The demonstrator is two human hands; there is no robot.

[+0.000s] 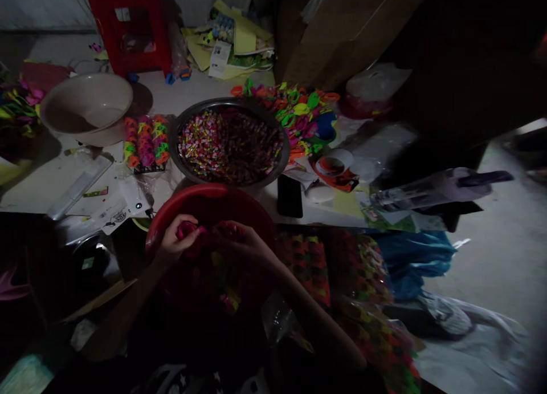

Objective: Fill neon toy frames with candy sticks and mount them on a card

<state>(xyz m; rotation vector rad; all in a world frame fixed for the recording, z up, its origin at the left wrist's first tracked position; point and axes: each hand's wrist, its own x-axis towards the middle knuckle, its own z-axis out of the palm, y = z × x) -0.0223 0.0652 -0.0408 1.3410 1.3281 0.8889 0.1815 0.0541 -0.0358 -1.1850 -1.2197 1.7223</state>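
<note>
Over a large red basin (210, 191), my left hand (174, 238) is closed around a small bright pink plastic piece (186, 229). My right hand (244, 241) hovers a little to the right, its fingers curled together; what they hold is too dark to make out. Down in the basin lie a few yellow and pink pieces (231, 300), dim in the shadow. Just beyond the basin stands a wide metal bowl (174, 144) filled with small wrapped candies (200, 140), bright ones on the left and darker ones on the right.
A heap of colourful plastic pieces (301, 112) lies behind the metal bowl. To the left are packed rows of pieces (146, 140) and a pale basin (89, 129). A black phone (289, 196) rests at the table edge. Filled clear bags (304, 263) sit beside my right arm.
</note>
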